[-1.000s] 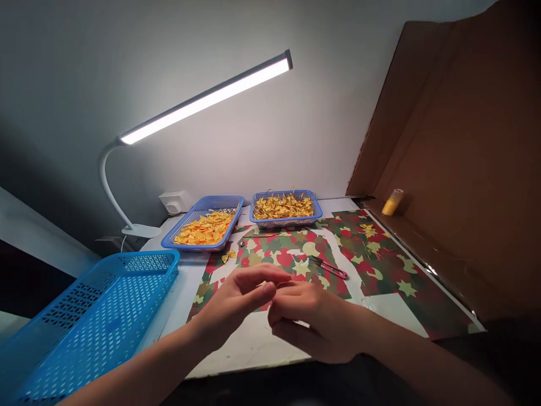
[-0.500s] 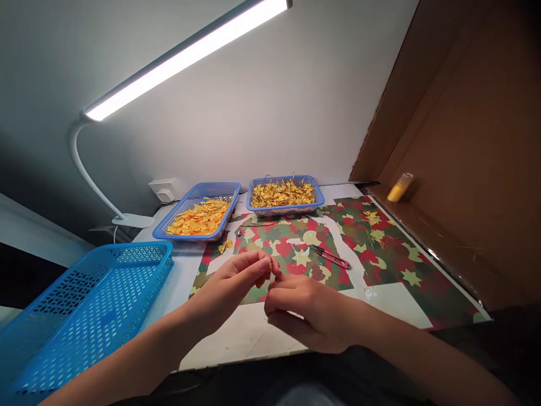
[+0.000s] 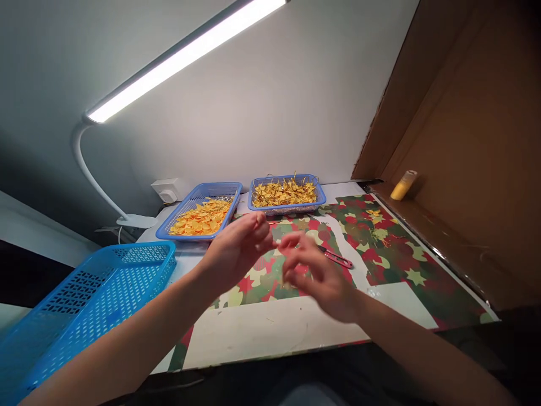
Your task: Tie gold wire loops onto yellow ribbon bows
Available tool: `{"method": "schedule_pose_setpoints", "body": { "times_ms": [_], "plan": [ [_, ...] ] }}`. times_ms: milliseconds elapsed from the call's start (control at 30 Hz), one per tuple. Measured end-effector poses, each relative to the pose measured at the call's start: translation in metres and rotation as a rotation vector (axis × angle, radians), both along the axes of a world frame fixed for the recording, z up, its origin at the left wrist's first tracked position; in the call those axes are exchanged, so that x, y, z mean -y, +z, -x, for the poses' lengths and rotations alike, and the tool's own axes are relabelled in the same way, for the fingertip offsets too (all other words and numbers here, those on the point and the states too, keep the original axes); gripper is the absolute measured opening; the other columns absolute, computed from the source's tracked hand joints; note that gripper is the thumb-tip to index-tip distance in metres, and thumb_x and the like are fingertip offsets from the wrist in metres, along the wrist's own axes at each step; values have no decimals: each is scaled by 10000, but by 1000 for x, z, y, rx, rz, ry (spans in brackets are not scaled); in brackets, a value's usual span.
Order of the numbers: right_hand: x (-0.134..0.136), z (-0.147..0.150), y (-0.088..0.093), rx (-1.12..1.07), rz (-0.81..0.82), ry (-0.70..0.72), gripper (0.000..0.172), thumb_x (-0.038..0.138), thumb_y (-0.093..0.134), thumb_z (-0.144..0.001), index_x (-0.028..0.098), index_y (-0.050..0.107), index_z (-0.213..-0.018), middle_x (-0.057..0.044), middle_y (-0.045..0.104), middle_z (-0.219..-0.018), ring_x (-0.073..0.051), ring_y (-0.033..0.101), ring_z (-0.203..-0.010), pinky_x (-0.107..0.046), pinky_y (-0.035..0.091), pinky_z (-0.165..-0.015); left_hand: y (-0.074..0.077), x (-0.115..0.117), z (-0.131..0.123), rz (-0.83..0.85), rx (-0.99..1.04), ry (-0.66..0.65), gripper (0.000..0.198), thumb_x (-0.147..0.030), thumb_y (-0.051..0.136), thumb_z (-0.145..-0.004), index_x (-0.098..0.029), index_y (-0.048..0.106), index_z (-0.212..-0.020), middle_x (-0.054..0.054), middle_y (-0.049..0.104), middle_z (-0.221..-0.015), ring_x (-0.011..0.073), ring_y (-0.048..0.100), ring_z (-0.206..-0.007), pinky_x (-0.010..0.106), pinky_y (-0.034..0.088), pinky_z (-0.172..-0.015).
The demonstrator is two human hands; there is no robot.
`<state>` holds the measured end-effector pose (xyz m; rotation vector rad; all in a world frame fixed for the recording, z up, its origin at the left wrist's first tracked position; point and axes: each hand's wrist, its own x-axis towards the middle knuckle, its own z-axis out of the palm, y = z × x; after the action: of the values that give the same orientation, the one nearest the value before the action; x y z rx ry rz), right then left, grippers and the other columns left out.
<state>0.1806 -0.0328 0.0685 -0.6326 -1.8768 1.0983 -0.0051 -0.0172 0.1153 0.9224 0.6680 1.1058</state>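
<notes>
My left hand (image 3: 243, 245) is raised over the mat, its fingers curled in a pinch; whatever is between them is too small or hidden to name. Facing it, my right hand (image 3: 323, 276) has loosely bent fingers spread apart, somewhat blurred, with nothing visible in them. The fingertips of the two hands nearly meet. Beyond my right hand lies a pair of red-handled thread snips (image 3: 338, 258), partly covered by the fingers. Under both hands is a camouflage-patterned mat (image 3: 270, 276) with a pale strip along the front.
A blue-violet basket (image 3: 163, 232) holds yellow ribbon bows (image 3: 200, 217); another basket (image 3: 287, 208) holds gold bows with cords. At left stands a large blue basket (image 3: 139, 287). A lamp (image 3: 190, 59) hangs above. Yellow scraps (image 3: 380, 234) and a yellow-filled tube (image 3: 403, 186) are at right.
Both hands have risen away from the front edge. My left hand has turned upward, while the fingers of my right hand have spread and come slightly away from it.
</notes>
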Motion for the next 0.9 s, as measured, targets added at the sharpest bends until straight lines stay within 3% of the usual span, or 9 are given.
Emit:
{"method": "schedule_pose_setpoints", "body": {
  "times_ms": [67, 133, 267, 400, 567, 667, 800, 900],
  "plan": [
    [-16, -9, 9, -172, 86, -175, 239, 403, 597, -893, 216, 624, -746, -63, 504, -1105, -216, 462, -1121, -329, 422, -871, 5, -16, -7, -23, 12, 45, 269, -215, 596, -882, -166, 438, -669, -74, 269, -565, 54, 288, -465, 163, 356, -467],
    [-34, -17, 22, -311, 182, -236, 242, 428, 648, -845, 223, 639, -717, -40, 537, -978, -184, 505, -981, -300, 423, -814, 6, -28, -17, -38, 10, 46, 290, -202, 590, -879, -168, 407, -656, -79, 266, -558, 46, 238, -446, 145, 274, -415],
    [-66, -24, 46, -428, 424, -183, 254, 434, 802, -673, 214, 682, -714, 12, 567, -747, -108, 489, -681, -256, 417, -693, 3, -41, -39, -76, 98, 30, 283, -240, 649, -841, -167, 424, -687, -81, 295, -570, 44, 250, -462, 138, 267, -424],
    [-85, -19, 55, -461, 506, -140, 348, 461, 871, -555, 192, 713, -709, 11, 619, -747, -82, 499, -630, -236, 420, -646, -2, -48, -51, -114, 166, 95, 255, -258, 685, -813, -162, 469, -716, -61, 377, -609, 57, 325, -515, 151, 325, -478],
    [-98, -11, 52, -415, 375, -172, 304, 460, 832, -639, 193, 721, -732, 13, 643, -727, -95, 539, -695, -232, 422, -679, -9, -55, -48, -140, 148, 139, 240, -308, 748, -768, -143, 575, -771, 5, 577, -804, 67, 427, -628, 170, 387, -582],
    [-102, -9, 50, -363, 298, -171, 268, 448, 812, -671, 201, 721, -718, 10, 664, -741, -116, 579, -753, -255, 444, -754, -11, -54, -43, -140, 115, 139, 283, -340, 809, -714, -140, 627, -797, 25, 619, -889, 72, 436, -660, 184, 398, -628],
    [-102, -8, 49, -287, 241, -131, 242, 445, 779, -712, 209, 727, -717, -2, 683, -756, -143, 615, -799, -291, 458, -820, -10, -53, -37, -167, 36, 137, 335, -422, 816, -696, -150, 664, -823, 0, 586, -791, 77, 407, -633, 196, 368, -611],
    [-97, -8, 49, -208, 168, -181, 207, 419, 752, -750, 214, 732, -741, -9, 684, -777, -155, 620, -801, -308, 457, -800, -10, -52, -34, -225, -85, 150, 335, -464, 775, -735, -154, 660, -789, -29, 516, -679, 82, 385, -617, 201, 340, -600]
  ]
}}
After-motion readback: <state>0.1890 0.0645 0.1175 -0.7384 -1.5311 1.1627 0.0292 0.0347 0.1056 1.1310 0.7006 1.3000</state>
